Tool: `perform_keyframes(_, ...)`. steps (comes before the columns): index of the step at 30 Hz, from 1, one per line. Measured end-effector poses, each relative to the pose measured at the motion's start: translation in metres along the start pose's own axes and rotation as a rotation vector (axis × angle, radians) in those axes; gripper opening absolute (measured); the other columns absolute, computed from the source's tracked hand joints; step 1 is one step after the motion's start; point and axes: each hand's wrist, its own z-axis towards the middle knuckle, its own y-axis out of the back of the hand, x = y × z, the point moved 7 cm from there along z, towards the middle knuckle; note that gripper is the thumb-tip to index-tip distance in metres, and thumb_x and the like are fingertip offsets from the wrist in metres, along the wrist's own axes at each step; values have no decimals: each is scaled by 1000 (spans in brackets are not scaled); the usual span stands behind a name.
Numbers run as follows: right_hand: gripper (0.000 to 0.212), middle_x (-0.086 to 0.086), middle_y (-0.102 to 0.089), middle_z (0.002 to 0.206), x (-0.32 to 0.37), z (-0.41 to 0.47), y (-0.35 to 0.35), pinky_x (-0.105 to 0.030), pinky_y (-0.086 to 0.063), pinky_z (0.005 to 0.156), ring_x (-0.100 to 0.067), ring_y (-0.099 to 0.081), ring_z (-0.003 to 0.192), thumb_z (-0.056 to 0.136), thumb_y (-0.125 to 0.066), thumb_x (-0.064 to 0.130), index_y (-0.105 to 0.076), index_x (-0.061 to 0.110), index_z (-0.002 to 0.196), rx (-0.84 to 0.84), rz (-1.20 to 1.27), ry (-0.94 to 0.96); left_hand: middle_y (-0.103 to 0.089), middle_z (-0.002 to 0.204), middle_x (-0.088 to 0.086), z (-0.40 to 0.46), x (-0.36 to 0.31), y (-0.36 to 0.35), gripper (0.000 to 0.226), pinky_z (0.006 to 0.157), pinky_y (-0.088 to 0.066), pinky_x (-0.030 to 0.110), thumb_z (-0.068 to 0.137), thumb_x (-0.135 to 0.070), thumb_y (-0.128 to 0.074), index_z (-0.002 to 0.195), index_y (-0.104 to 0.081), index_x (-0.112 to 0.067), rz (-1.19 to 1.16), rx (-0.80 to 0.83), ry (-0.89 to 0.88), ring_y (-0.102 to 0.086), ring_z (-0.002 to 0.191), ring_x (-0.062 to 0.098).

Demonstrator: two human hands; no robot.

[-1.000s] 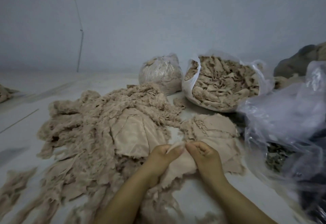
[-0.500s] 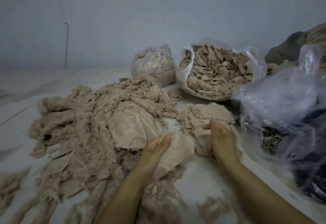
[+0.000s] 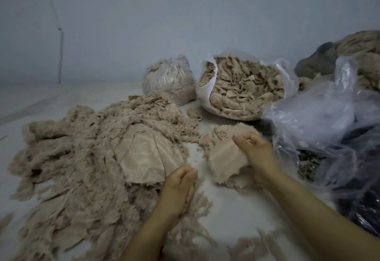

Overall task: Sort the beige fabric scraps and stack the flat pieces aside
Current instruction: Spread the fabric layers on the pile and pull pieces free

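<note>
A strip of bare floor (image 3: 202,164) is lying open between my hands at center frame. The big scrap heap (image 3: 82,158) is crowding the left, the small stack (image 3: 224,158) is sitting right of the strip, two stuffed bags (image 3: 242,88) are blocking the upper middle, and loose plastic (image 3: 320,121) is hemming in the right.

You have 2 bare forearms coming up from the bottom edge of the view, with no sleeve on either as far as the picture reaches. Your left hand (image 3: 181,186) and your right hand (image 3: 257,154) carry no gloves. No ring, watch or band shows on the fingers or wrists you can see. Both arms look slim and smooth, widening toward the lower edge. Your right hand is a little blurred, so fine detail there cannot be made out.
</note>
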Motion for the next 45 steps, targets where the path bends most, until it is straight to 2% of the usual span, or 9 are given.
perform_keyframes(5,32,-3,-57,113,10,16,28,-37,-45,91,-24,-53,109,83,-67,46,-65,24,107,-48,-948,140,-46,45,-7,-7,-21,12,25,40,-32,18,95,-23,-51,70,-56,-18,260,-231,-236,-37,38,3)
perform_keyframes(10,25,-2,-65,79,-3,-16,-66,-24,-45,71,-12,-56,73,95,-55,26,-67,7,84,349,-675,222,-58,85,-17,-19,-55,34,17,74,-37,1,94,-6,-53,96,-65,-17,634,-568,-559,-51,80,-9)
perform_keyframes(15,39,-5,-59,58,-34,-12,-127,-22,-39,51,-10,-51,49,90,-63,38,-67,6,68,430,-357,-145,-50,140,4,15,-61,28,35,117,-7,31,98,-8,-42,132,-52,-9,1119,-328,-493,-38,135,19)
perform_keyframes(21,29,-2,-52,64,-25,-13,-124,-28,-38,62,-17,-47,62,94,-59,21,-50,17,67,301,-137,-68,-35,151,-5,26,-33,68,43,116,2,23,103,-29,-28,145,-33,-21,1118,-201,-250,-23,141,9)
perform_keyframes(27,14,-12,-58,76,-29,-32,-120,-35,-42,61,-24,-51,68,89,-65,11,-52,14,84,376,181,-181,-46,133,-12,22,-61,51,37,111,0,6,100,-17,-37,133,-53,-15,1027,-157,-617,-30,125,-11)
perform_keyframes(34,22,-7,-64,74,-24,-37,-90,-25,-49,51,-18,-58,61,84,-64,-7,-59,14,83,338,237,-122,-36,150,-8,59,-7,70,43,113,5,22,104,-36,-21,142,-39,-26,1335,192,-156,-23,141,5)
perform_keyframes(38,22,14,-70,82,-14,-36,-59,-20,-49,58,-10,-60,69,86,-65,0,-66,22,85,384,122,43,-58,129,-11,49,-24,64,42,112,-21,18,98,-46,-31,123,-59,-29,766,-85,-246,-45,124,-1)
perform_keyframes(41,31,6,-71,100,-13,-41,-60,-28,-54,66,-19,-63,79,84,-67,3,-67,28,103,453,211,56,-69,110,-10,41,-18,28,54,93,-49,24,73,-68,-62,111,-64,-29,172,-16,-2,-64,105,6)
perform_keyframes(45,48,-11,-70,103,-18,-43,-60,-35,-59,67,-26,-69,84,68,-75,5,-61,20,111,513,384,-43,-69,80,9,35,-2,-2,16,67,-56,28,72,-22,-75,84,-68,-15,-179,60,188,-69,71,18)
